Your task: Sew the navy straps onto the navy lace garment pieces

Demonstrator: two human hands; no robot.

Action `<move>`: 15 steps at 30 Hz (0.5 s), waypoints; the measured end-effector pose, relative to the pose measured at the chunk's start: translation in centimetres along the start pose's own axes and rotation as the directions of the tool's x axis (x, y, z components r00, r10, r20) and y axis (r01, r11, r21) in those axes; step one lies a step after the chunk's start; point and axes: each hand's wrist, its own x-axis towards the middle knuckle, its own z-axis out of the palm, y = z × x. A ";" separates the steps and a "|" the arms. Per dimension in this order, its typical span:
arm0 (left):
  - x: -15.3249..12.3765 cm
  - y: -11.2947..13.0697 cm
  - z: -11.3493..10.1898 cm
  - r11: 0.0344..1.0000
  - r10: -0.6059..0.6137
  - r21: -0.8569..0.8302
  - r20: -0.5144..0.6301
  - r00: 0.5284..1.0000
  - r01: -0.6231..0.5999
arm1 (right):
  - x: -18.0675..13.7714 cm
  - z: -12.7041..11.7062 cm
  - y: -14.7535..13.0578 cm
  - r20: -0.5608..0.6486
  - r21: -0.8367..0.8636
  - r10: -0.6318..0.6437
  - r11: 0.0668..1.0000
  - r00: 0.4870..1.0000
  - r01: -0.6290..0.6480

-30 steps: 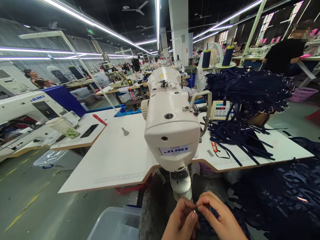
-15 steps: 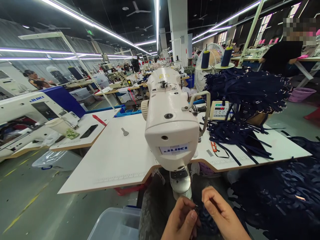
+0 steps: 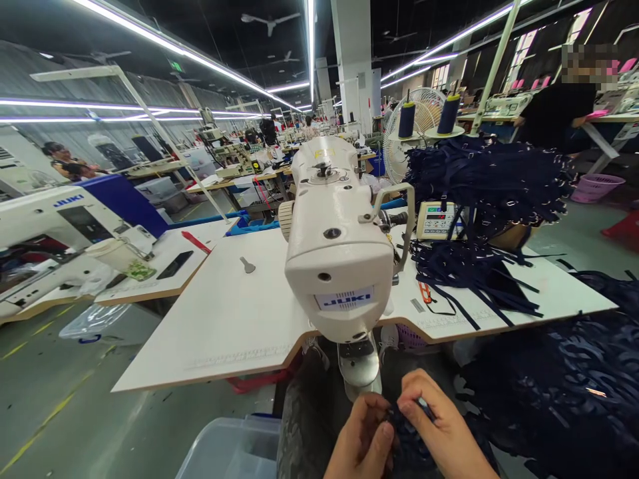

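Low in front, just below the sewing machine's end (image 3: 360, 366), my left hand (image 3: 363, 436) has thumb and fingers pinched together around a narrow navy strap (image 3: 394, 418), most of it hidden by the fingers. Close on its right, my right hand (image 3: 435, 419) is also closed, with a bit of bluish strap showing inside its curled fingers. Dark navy material (image 3: 412, 442) lies below and between both hands, over the lap. The white machine head (image 3: 342, 259) stands directly ahead of them.
Navy straps with metal buckles heap on the right (image 3: 489, 173), with more on the white table (image 3: 200, 319) and below it (image 3: 559, 399). An orange-handled cutter (image 3: 425, 293) lies near the straps. A clear plastic bin (image 3: 232, 449) stands lower left. Someone in black (image 3: 554, 116) stands far right.
My right hand has moved slightly left and closer to my left hand. The small shiny piece at my left fingertips no longer shows. The view has shifted slightly.
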 end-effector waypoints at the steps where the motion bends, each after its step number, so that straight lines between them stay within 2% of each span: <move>1: 0.0 -0.2 -0.1 0.997 0.023 0.070 -0.031 0.999 -0.021 | 0.0 -0.3 -0.2 -0.038 0.001 -0.018 1.000 0.999 0.018; 3: 0.0 -0.6 -0.3 0.968 0.074 0.244 -0.060 0.995 -0.057 | 0.0 -1.2 -0.5 -0.035 0.021 -0.043 0.999 0.998 0.044; 5: 0.0 -0.9 -0.7 0.936 0.110 0.341 -0.061 0.992 -0.083 | 0.0 -2.8 -0.5 0.085 0.049 -0.056 0.997 0.995 0.052; 7: 0.0 -1.1 -1.5 0.922 0.174 0.366 -0.107 0.979 -0.124 | 0.2 -4.6 0.6 0.192 -0.008 -0.004 1.000 0.981 0.006; 8: 0.0 -1.1 -2.1 0.904 0.229 0.401 -0.157 0.961 -0.150 | 0.4 -5.5 1.7 0.196 -0.086 0.056 0.996 0.979 -0.039; 10: 0.2 -1.0 -3.3 0.794 0.409 0.567 -0.229 0.883 -0.221 | 0.5 -7.1 4.9 0.080 -0.343 0.231 0.920 0.970 -0.191; 13: 0.7 -0.7 -5.0 0.519 0.680 0.811 -0.200 0.705 -0.270 | -0.1 -7.8 10.8 -0.036 -0.489 0.331 0.817 0.943 -0.305; 14: 1.0 -0.6 -5.4 0.457 0.722 0.849 -0.180 0.668 -0.266 | -0.5 -7.5 12.7 -0.057 -0.522 0.350 0.788 0.935 -0.327; 15: 1.2 -0.5 -5.6 0.425 0.737 0.871 -0.174 0.653 -0.248 | -1.0 -7.1 14.3 -0.069 -0.547 0.367 0.764 0.927 -0.343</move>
